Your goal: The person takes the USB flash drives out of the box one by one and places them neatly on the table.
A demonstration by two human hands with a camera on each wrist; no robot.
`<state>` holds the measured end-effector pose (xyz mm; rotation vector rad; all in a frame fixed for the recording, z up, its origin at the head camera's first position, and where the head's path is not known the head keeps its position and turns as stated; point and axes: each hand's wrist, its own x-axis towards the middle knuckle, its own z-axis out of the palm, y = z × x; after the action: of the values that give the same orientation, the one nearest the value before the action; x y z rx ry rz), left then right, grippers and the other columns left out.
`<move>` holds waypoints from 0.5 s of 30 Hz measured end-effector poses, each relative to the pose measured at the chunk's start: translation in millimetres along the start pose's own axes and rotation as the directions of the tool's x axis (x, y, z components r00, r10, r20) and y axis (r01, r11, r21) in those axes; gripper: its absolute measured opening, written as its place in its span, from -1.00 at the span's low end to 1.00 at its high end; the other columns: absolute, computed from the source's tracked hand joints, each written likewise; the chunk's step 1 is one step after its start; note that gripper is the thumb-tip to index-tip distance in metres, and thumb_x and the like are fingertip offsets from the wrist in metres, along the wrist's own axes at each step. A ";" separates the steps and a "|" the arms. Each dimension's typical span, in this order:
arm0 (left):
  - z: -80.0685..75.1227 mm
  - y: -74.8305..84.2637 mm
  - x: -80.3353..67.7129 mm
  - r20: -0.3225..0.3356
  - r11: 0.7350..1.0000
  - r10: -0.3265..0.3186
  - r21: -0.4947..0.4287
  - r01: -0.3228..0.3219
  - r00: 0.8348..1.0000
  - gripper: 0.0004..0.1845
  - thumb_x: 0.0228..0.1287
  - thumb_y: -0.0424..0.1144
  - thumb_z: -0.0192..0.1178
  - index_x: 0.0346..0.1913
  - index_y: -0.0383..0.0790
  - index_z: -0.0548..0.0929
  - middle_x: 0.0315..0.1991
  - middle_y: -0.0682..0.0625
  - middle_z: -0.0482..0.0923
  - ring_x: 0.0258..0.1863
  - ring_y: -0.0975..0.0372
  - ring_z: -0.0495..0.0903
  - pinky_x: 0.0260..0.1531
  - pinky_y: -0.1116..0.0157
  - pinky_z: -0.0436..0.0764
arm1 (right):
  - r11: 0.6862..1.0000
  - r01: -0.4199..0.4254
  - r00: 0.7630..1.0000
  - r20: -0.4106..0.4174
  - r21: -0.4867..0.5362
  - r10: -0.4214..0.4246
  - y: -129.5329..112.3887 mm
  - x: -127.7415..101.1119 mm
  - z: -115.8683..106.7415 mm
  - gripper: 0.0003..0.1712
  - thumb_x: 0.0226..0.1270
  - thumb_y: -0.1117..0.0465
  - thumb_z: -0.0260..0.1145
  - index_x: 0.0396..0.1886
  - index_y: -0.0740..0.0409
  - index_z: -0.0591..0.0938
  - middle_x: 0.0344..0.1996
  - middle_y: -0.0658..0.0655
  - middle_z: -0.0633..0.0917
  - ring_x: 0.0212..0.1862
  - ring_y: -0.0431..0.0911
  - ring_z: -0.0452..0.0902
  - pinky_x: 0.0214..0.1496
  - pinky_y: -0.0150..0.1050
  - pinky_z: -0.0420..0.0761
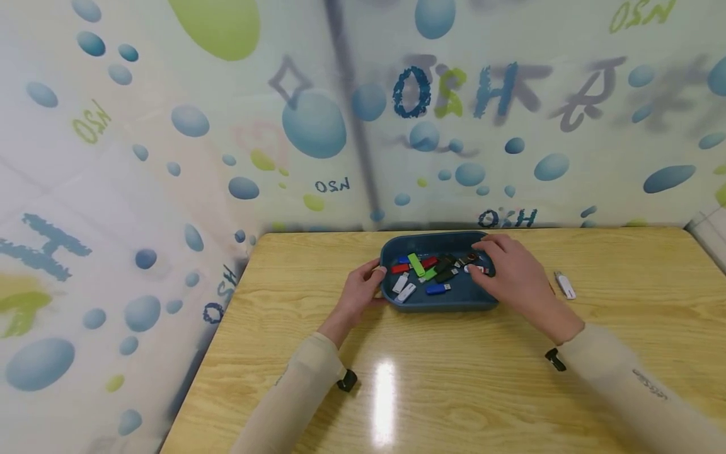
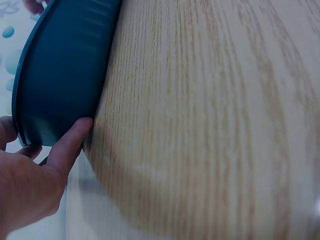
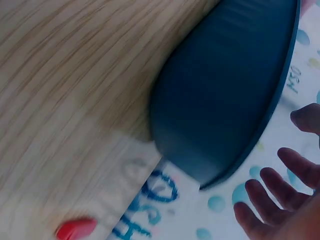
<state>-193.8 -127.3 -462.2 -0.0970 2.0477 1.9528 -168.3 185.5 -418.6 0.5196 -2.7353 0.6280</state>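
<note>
A dark blue plastic tray stands on the table and holds several USB sticks, among them a bright green one, a blue one and a white one. My left hand grips the tray's left end; in the left wrist view its fingers touch the outer wall. Over the right end hovers my right hand. In the right wrist view its fingers are spread apart, with nothing between them. The hand hides part of that end.
A white USB stick lies on the wooden table to the right of the tray. A red object, only partly in sight, lies on the tabletop near the right hand. A patterned curtain rises behind the table's back edge.
</note>
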 end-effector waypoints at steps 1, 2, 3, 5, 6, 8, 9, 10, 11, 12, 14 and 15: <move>0.1 0.2 -0.1 -0.001 1.000 0.000 0.002 0.000 1.000 -0.46 0.64 -0.12 0.06 0.56 -0.17 0.37 0.38 -0.27 0.45 0.24 -0.08 0.57 -0.05 -0.02 0.75 | 1.000 0.006 1.000 0.010 0.001 -0.006 -1.9 1.6 3.8 -0.56 0.36 0.12 0.45 0.11 0.31 0.67 0.14 0.36 0.59 0.11 0.27 0.57 0.08 0.24 0.63; 0.3 0.5 -0.1 -0.002 1.000 -0.001 0.003 0.001 1.000 -0.46 0.64 -0.12 0.06 0.56 -0.17 0.37 0.38 -0.26 0.46 0.23 -0.08 0.57 -0.06 -0.01 0.75 | 1.000 0.010 1.000 0.020 -0.002 -0.010 -4.3 3.2 7.3 -0.57 0.37 0.12 0.45 0.10 0.29 0.68 0.13 0.35 0.60 0.09 0.25 0.59 0.05 0.21 0.66; 0.6 0.8 -0.2 -0.005 1.000 0.000 0.005 0.000 1.000 -0.46 0.64 -0.13 0.06 0.55 -0.17 0.37 0.37 -0.26 0.46 0.23 -0.07 0.58 -0.06 -0.01 0.75 | 1.000 0.015 0.999 0.032 -0.004 -0.015 -6.2 4.7 10.8 -0.58 0.37 0.11 0.45 0.10 0.28 0.68 0.12 0.34 0.61 0.08 0.24 0.60 0.03 0.19 0.67; 0.9 0.8 -0.5 -0.008 1.000 0.002 0.009 -0.002 1.000 -0.46 0.64 -0.14 0.06 0.55 -0.18 0.37 0.37 -0.26 0.47 0.21 -0.05 0.58 -0.08 0.00 0.76 | 1.000 0.024 0.998 0.052 -0.005 -0.024 -10.1 7.6 17.1 -0.59 0.37 0.11 0.46 0.09 0.27 0.69 0.09 0.32 0.63 0.04 0.20 0.62 -0.01 0.15 0.70; 1.0 0.5 -0.3 -0.009 1.000 0.003 0.008 -0.002 1.000 -0.46 0.64 -0.14 0.06 0.55 -0.19 0.37 0.36 -0.26 0.47 0.21 -0.05 0.58 -0.09 0.01 0.77 | 1.000 0.023 0.998 0.065 -0.004 -0.023 -12.1 9.1 19.9 -0.59 0.38 0.11 0.45 0.09 0.27 0.70 0.07 0.31 0.64 0.03 0.19 0.63 -0.02 0.15 0.70; 1.2 0.2 -0.2 -0.011 1.000 0.003 0.007 -0.003 1.000 -0.46 0.64 -0.15 0.06 0.56 -0.19 0.37 0.36 -0.26 0.48 0.20 -0.04 0.59 -0.12 0.03 0.78 | 1.000 0.015 0.995 0.098 0.002 -0.015 -16.1 12.0 24.9 -0.60 0.39 0.11 0.46 0.09 0.26 0.71 0.04 0.30 0.66 0.00 0.18 0.64 -0.03 0.14 0.70; 1.3 0.1 -0.4 -0.014 1.000 0.002 0.008 -0.002 1.000 -0.46 0.64 -0.15 0.06 0.56 -0.20 0.37 0.35 -0.26 0.48 0.19 -0.03 0.59 -0.12 0.03 0.78 | 1.000 0.010 0.993 0.117 0.007 -0.011 -17.9 13.4 27.2 -0.60 0.39 0.10 0.46 0.09 0.26 0.71 0.02 0.29 0.67 -0.01 0.18 0.64 -0.02 0.13 0.70; 1.2 -0.1 -0.3 -0.015 1.000 0.001 0.005 -0.001 1.000 -0.46 0.63 -0.15 0.07 0.56 -0.20 0.37 0.35 -0.26 0.49 0.19 -0.03 0.60 -0.13 0.03 0.78 | 1.000 0.005 0.991 0.135 0.014 -0.007 -20.0 15.0 29.2 -0.61 0.40 0.11 0.45 0.08 0.25 0.72 0.00 0.28 0.68 -0.03 0.17 0.65 -0.03 0.13 0.70; 1.2 0.0 -0.3 -0.016 1.000 -0.001 0.002 0.001 1.000 -0.46 0.63 -0.15 0.07 0.56 -0.19 0.37 0.35 -0.26 0.49 0.19 -0.02 0.60 -0.13 0.03 0.78 | 1.000 0.003 0.988 0.155 0.021 -0.006 -21.8 16.4 31.3 -0.62 0.41 0.11 0.45 0.08 0.25 0.72 -0.02 0.27 0.68 -0.05 0.15 0.65 -0.04 0.11 0.70; 1.1 0.3 -0.4 -0.016 1.000 0.000 0.001 0.000 1.000 -0.46 0.63 -0.15 0.06 0.56 -0.20 0.37 0.35 -0.26 0.49 0.18 -0.02 0.60 -0.13 0.03 0.78 | 1.000 0.004 0.985 0.173 0.026 -0.008 -23.2 17.9 33.7 -0.63 0.41 0.11 0.45 0.07 0.24 0.73 -0.04 0.26 0.69 -0.07 0.13 0.65 -0.06 0.10 0.70; 0.9 0.6 -0.7 -0.017 1.000 0.001 0.002 -0.001 1.000 -0.46 0.63 -0.15 0.07 0.55 -0.19 0.37 0.34 -0.25 0.49 0.18 -0.02 0.59 -0.12 0.02 0.78 | 0.999 0.012 0.978 0.207 0.035 -0.019 -26.0 20.9 38.1 -0.66 0.41 0.13 0.45 0.05 0.24 0.74 -0.10 0.22 0.69 -0.13 0.08 0.65 -0.10 0.05 0.71; 0.7 0.8 -0.8 -0.016 1.000 0.001 0.001 -0.001 1.000 -0.46 0.63 -0.15 0.06 0.55 -0.19 0.37 0.34 -0.25 0.49 0.18 -0.02 0.59 -0.11 0.01 0.77 | 0.999 0.017 0.974 0.224 0.043 -0.027 -27.6 22.2 40.0 -0.67 0.41 0.13 0.45 0.05 0.23 0.75 -0.13 0.20 0.69 -0.17 0.05 0.65 -0.15 0.03 0.71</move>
<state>-193.1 -126.6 -461.3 -0.1121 2.0591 1.9581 -184.6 137.5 -435.4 0.6676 -2.9280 0.6577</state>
